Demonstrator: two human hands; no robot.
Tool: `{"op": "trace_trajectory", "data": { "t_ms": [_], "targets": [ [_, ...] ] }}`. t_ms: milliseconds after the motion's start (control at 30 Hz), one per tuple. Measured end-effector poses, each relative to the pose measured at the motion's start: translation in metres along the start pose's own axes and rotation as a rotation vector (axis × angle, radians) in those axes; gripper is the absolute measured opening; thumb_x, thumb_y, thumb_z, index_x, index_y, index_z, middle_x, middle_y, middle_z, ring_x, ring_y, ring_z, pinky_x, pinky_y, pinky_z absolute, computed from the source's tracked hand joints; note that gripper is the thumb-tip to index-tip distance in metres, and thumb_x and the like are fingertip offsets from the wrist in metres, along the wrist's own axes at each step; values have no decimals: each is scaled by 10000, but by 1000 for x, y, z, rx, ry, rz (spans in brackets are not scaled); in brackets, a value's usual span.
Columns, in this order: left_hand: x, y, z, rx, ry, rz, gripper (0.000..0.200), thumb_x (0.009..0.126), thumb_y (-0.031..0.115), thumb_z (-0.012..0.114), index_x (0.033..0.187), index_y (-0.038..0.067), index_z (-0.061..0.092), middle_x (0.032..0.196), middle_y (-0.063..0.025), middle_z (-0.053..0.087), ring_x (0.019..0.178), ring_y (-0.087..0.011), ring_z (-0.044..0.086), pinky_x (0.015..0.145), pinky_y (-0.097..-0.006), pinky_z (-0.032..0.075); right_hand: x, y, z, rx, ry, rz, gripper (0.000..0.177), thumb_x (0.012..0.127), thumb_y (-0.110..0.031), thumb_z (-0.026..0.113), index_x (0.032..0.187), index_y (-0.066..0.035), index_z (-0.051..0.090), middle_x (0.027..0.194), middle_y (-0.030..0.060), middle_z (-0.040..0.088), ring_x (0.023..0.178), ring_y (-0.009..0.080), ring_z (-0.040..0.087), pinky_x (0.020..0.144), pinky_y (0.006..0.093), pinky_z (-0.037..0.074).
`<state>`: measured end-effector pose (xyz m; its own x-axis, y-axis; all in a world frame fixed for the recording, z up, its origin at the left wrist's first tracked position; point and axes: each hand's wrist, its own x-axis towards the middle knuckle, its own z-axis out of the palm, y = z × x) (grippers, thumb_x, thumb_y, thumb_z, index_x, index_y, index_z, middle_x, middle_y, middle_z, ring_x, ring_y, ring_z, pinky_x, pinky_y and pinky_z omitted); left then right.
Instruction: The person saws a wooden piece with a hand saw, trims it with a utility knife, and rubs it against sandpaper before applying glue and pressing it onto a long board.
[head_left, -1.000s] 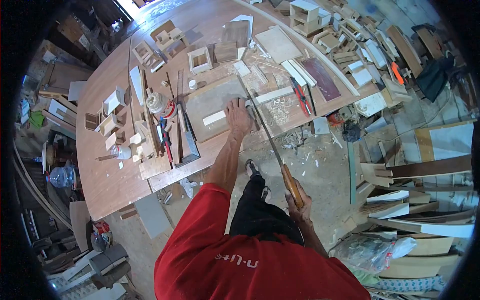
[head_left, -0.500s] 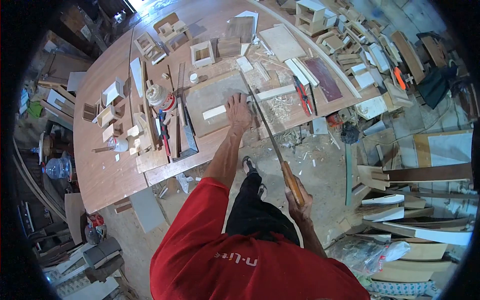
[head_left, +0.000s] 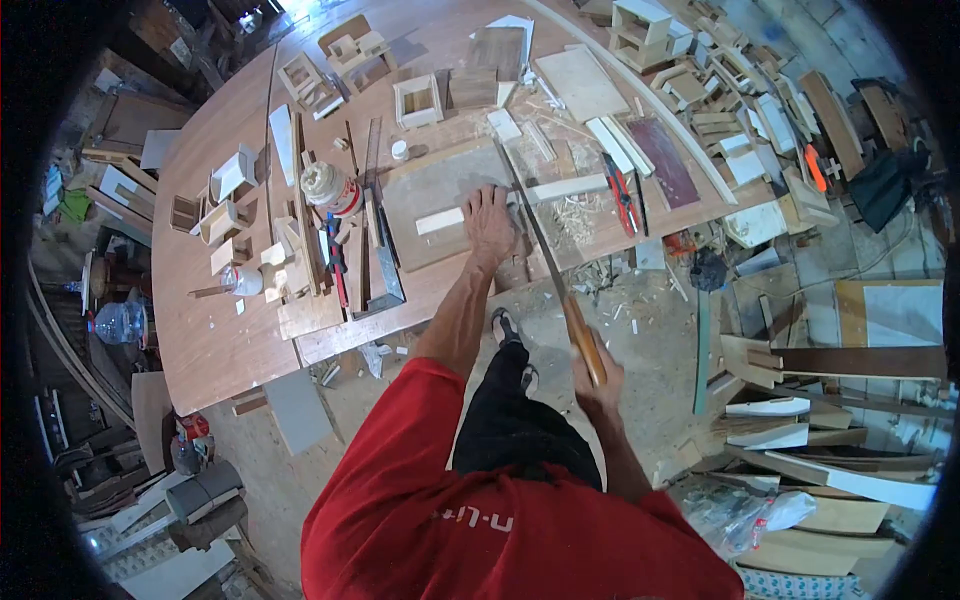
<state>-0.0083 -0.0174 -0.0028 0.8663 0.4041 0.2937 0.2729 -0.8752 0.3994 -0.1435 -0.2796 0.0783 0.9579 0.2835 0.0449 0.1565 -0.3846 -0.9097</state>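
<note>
A long saw [head_left: 548, 245] with a wooden handle runs up from my right hand [head_left: 598, 380], whose fingers are wrapped round the handle. Its blade lies across a pale wood strip [head_left: 565, 187] on the worktable. Just left of the blade, my left hand [head_left: 490, 225] presses down on the strip, its fingers spread over it. Beneath the strip's left part is a flat grey-brown board [head_left: 425, 180]. Wood shavings [head_left: 575, 218] are heaped right of the blade, below the strip.
Red-handled pliers [head_left: 622, 200] lie right of the strip. A glue jar [head_left: 332, 190], tools and thin wood pieces stand left of the board. Small wooden boxes [head_left: 418, 100] are on the table [head_left: 220, 340], whose front edge is near my left forearm.
My right hand has moved up with the saw, the blade sliding along across the strip. The whole view has shifted slightly, while my left hand stays on the strip.
</note>
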Motion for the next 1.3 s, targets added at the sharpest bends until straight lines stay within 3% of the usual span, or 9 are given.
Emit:
{"op": "trace_trajectory", "data": {
  "t_ms": [133,233,433,667,733,1000,1067,1167,1300],
  "targets": [
    [5,3,-9,6,-41,-18,367,677,93,611,1040,73,559,1074,-113,504,1061,-310,442,922,-422,329,-40,-22,-24,55,-53,197,384,880,-138,603,1247,-43,540,951,181,662,852,206,672,707,296,504],
    [5,1,-4,4,-1,5,379,673,94,621,1046,74,556,1084,-112,498,1062,-313,439,920,-424,329,-17,1,-3,-110,29,-35,389,887,-156,595,1257,-52,537,897,169,652,774,153,629,677,289,491],
    [4,4,-9,-4,7,10,419,644,91,635,1055,73,551,1081,-115,494,1057,-313,439,921,-428,325,32,-8,19,51,-39,112,438,862,-186,626,1270,-61,522,861,156,644,750,132,616,700,288,494],
    [9,4,-9,-24,-13,8,381,673,106,603,1049,73,553,1065,-117,494,1053,-314,440,918,-431,329,-23,14,-9,-141,-4,-13,455,860,-153,609,1294,-60,509,992,190,655,842,265,691,727,300,517],
    [5,2,-8,25,-75,8,289,820,152,562,1093,59,537,1107,-120,489,1063,-324,428,912,-445,327,20,8,7,-84,-51,43,455,863,-153,615,1295,-54,507,1039,195,650,881,274,686,741,301,517],
    [4,2,-6,-8,-14,5,319,716,93,566,1034,70,548,1093,-116,500,1047,-317,441,894,-442,340,-36,-4,-15,-62,-35,25,416,872,-118,594,1267,-12,520,1044,202,663,895,222,687,734,314,524],
    [2,0,-7,-13,-28,4,324,714,97,574,1037,72,548,1095,-114,501,1048,-316,441,894,-441,340,-43,-24,-26,33,-121,302,404,878,-119,599,1256,3,529,1002,188,672,853,168,665,725,297,514],
    [2,4,-6,-39,-5,6,338,712,98,584,1047,76,547,1094,-107,504,1046,-314,442,891,-434,343,-5,6,8,-53,57,-14,400,877,-125,606,1252,-5,537,932,177,670,764,149,631,690,277,500],
    [9,5,-17,1,-7,21,332,713,91,579,1044,76,550,1083,-104,507,1038,-313,442,886,-428,344,48,-14,22,118,-11,27,391,870,-124,608,1239,-10,548,899,157,664,717,138,593,674,266,489]
  ]
}}
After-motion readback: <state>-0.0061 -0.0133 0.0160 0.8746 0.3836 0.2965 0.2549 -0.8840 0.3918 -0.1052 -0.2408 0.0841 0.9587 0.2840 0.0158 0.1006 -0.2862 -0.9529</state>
